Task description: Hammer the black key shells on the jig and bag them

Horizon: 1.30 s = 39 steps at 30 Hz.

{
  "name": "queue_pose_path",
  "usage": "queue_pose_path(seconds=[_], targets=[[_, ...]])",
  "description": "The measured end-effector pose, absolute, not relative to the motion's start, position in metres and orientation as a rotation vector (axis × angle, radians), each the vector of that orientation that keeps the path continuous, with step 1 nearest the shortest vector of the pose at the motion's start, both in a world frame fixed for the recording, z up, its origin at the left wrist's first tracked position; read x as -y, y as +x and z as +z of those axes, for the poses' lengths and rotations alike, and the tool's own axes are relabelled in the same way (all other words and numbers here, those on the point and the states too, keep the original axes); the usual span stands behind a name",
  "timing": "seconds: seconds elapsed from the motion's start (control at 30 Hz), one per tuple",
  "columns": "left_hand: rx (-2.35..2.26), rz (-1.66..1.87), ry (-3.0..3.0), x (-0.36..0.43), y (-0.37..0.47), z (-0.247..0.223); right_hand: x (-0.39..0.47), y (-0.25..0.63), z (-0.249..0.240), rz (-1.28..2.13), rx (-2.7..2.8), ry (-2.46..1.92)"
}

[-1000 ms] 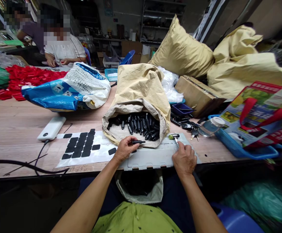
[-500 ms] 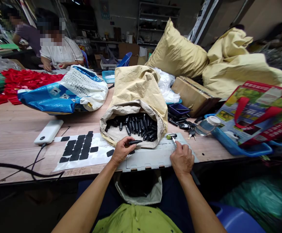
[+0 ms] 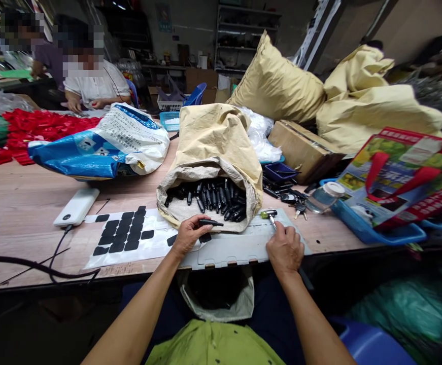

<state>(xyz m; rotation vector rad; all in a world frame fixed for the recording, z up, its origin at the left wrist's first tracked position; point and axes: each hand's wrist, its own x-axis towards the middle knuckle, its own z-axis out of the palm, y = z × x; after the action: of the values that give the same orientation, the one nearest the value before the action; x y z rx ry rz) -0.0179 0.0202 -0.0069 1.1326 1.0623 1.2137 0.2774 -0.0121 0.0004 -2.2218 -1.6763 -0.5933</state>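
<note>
Between the thumb and fingers of my left hand (image 3: pixel 188 237) is a slim black pen-like part (image 3: pixel 211 222), its tapered end pointing right. It hovers just in front of the mouth of a beige woven sack (image 3: pixel 215 134) lying on its side, with many similar black parts (image 3: pixel 221 197) inside. My right hand (image 3: pixel 285 248) is closed around the handle of a small hammer (image 3: pixel 269 214) with a green and dark head. That hammer rests over a pale grey board (image 3: pixel 236 253). Left of my left hand lies a white sheet with black stickers (image 3: pixel 122 233).
A white power bank (image 3: pixel 76 207) with a cable lies on the left. Behind it is a blue and white bag (image 3: pixel 102 142). Keys (image 3: pixel 300 209), a jar (image 3: pixel 325 196) and a blue basket (image 3: pixel 376 228) stand right. A co-worker (image 3: pixel 95 83) sits across the table.
My left hand has shifted slightly left with the black part, showing more of a black sticker beneath. My right hand and the hammer stay almost still.
</note>
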Motion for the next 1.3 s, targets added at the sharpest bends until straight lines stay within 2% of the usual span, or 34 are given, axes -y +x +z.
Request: queue_pose_path(seconds=[0.4, 0.6, 0.73, 0.9, 0.97, 1.13, 1.2, 1.3], targets=[[-1.057, 1.191, 1.161, -0.019, -0.019, -0.003, 0.012, 0.279, -0.002, -0.607, 1.696, -2.227], [-1.032, 1.258, 1.160, -0.016, -0.018, 0.013, 0.011, 0.279, 0.000, -0.572, 1.712, -2.265], [-0.996, 1.286, 1.109, -0.010, -0.021, 0.029, 0.010, 0.281, 0.004, -0.473, 1.734, -2.285], [-1.087, 1.147, 1.269, 0.014, -0.023, 0.041, 0.019, 0.272, 0.024, -0.300, 1.662, -2.219], [-1.168, 1.100, 1.433, 0.027, -0.021, 0.045, 0.026, 0.260, 0.035, -0.125, 1.686, -2.039], [-1.295, 0.955, 1.853, 0.052, -0.005, 0.055, 0.045, 0.217, 0.061, 0.814, 1.818, -1.431], [-1.325, 0.896, 2.050, 0.058, 0.001, 0.057, 0.053, 0.202, 0.068, 0.896, 1.859, -1.355], [-1.411, 0.808, 2.293, 0.064, 0.008, 0.060, 0.061, 0.190, 0.070, 0.823, 1.992, -1.322]])
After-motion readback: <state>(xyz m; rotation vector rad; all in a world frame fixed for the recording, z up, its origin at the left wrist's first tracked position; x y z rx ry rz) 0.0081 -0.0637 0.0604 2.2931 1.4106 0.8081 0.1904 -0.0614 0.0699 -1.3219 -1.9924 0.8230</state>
